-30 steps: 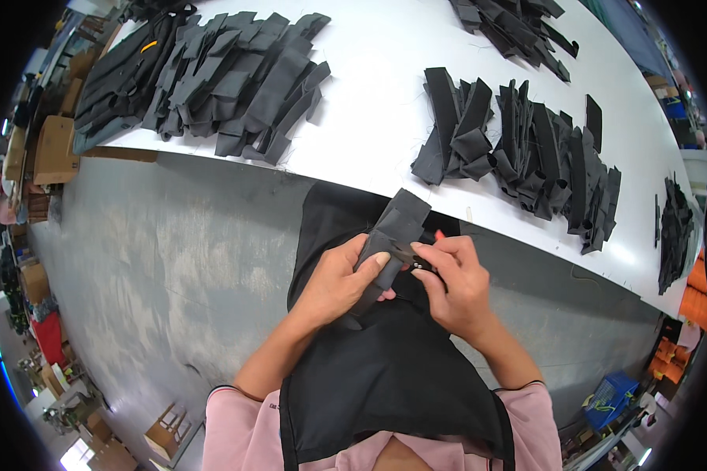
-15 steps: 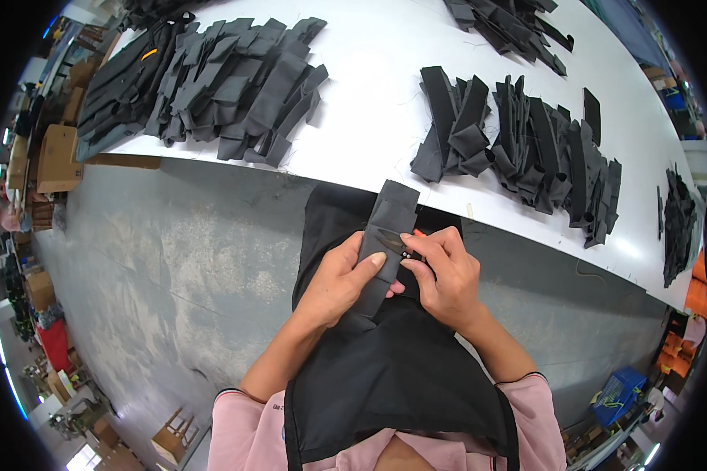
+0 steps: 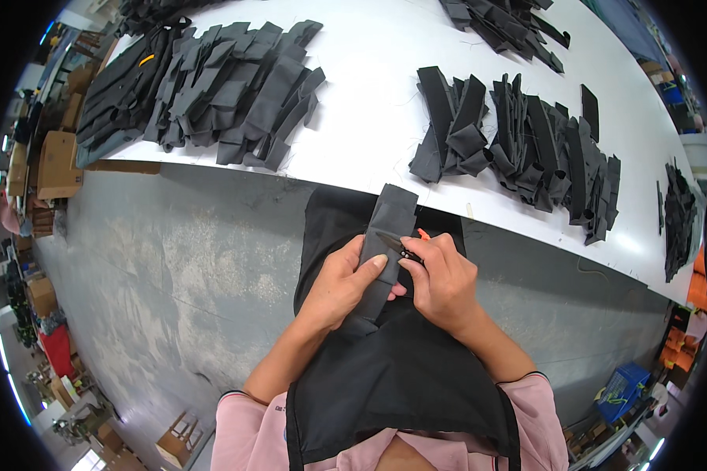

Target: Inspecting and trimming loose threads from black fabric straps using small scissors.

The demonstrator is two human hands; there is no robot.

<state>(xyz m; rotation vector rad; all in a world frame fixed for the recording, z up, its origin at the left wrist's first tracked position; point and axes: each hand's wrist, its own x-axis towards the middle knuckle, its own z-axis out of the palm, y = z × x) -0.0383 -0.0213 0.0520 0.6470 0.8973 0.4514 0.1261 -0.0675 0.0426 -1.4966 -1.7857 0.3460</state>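
Left fingers [image 3: 378, 261] pinch fabric strip [image 3: 392, 213]; right fingers [image 3: 411, 242] grip thread snips [image 3: 403, 251].
Likely trimming toward ten o'clock; next cut needs tautness.

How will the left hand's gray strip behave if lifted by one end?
The gray strip probably holds shape somewhat: its far end juts straight past the left hand. Likely light: looks like thin fabric. Unlikely to roll, being flat.

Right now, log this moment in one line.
left hand: gripping strip | right hand: holding snips over strip | table: dark cloth piles on top
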